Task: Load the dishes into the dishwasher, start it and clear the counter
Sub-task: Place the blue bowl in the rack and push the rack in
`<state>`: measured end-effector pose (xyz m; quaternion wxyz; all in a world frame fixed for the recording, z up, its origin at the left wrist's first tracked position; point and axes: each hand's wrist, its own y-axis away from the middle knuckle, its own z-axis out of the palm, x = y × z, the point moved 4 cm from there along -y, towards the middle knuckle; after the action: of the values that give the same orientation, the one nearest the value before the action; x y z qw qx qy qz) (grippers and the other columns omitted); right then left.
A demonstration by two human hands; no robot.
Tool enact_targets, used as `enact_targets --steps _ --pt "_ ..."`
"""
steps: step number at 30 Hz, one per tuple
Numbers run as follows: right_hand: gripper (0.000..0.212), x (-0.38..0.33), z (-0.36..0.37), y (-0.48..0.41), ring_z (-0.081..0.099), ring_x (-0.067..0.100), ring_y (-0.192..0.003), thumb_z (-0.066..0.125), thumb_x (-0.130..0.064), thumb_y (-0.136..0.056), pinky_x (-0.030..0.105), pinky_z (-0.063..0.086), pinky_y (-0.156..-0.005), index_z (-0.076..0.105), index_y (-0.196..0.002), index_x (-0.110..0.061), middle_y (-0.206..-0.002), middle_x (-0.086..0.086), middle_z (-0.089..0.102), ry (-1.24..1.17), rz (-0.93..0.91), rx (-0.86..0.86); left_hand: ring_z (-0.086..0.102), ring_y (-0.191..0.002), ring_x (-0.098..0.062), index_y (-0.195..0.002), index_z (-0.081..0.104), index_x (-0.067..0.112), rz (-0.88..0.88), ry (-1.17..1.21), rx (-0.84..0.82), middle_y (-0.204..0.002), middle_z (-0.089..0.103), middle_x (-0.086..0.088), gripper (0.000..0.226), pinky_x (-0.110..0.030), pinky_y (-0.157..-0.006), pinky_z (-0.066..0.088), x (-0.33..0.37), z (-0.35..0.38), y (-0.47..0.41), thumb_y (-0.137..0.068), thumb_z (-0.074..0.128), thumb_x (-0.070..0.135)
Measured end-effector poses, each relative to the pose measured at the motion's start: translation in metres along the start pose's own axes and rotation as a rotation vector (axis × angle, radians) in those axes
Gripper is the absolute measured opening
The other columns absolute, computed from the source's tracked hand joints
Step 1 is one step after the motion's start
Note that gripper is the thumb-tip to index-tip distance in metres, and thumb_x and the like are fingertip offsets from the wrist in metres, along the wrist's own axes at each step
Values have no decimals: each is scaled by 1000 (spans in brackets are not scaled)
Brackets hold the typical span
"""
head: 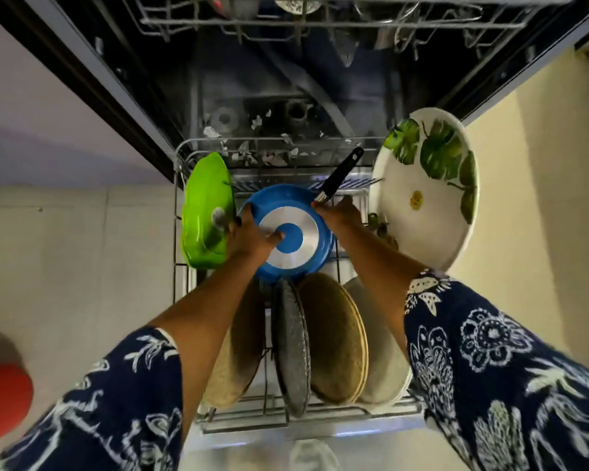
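Note:
A blue frying pan (306, 212) with a silver base and a black handle stands on edge in the pulled-out lower rack (286, 419) of the open dishwasher, its underside facing me. My left hand (252, 232) grips the pan's left rim, thumb on the base. My right hand (337, 212) holds the right rim near where the handle joins. Several plates (334, 341) stand upright in the rack in front of the pan. A green dish (206, 205) stands at the rack's left side.
A large white plate with green leaves (425, 185) leans at the rack's right side. The upper rack (320, 22) holds some items above. Pale floor lies left and right of the open door. A red object (0, 402) sits at the lower left.

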<state>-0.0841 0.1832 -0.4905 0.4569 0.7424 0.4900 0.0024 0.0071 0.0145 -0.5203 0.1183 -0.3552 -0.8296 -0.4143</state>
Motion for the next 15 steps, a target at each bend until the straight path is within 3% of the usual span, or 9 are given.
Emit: enact_targets --steps 4,7,9,15 --pt "55 2 9 -6 55 31 -117 61 -46 -86 35 44 -91 50 -126 -10 -126 13 59 -7 -85 4 40 -128 -41 -148 23 31 -22 44 122 -144 36 -19 93 -47 -102 39 -2 3 -11 -73 72 53" --pt "54 0 1 -9 55 30 -116 57 -52 -87 33 43 -87 52 -123 -12 -124 10 60 7 -75 51 41 -126 -39 -144 29 38 67 0 161 -138 45 -15 99 -49 -102 38 1 -5 -21 -59 56 81" --pt "60 2 -6 -11 53 30 -119 53 -56 -87 33 42 -90 50 -126 -10 -128 10 58 23 -40 76 41 -124 -39 -144 30 40 110 -58 165 -137 45 -15 101 -51 -102 36 12 -15 -29 -58 49 88" --pt "63 8 -10 -11 54 29 -117 49 -56 -90 32 42 -88 47 -127 -4 -126 13 58 82 -5 101 40 -128 -39 -145 33 32 172 -162 78 -142 42 -17 82 -46 -104 37 38 -22 -53 -76 63 64"
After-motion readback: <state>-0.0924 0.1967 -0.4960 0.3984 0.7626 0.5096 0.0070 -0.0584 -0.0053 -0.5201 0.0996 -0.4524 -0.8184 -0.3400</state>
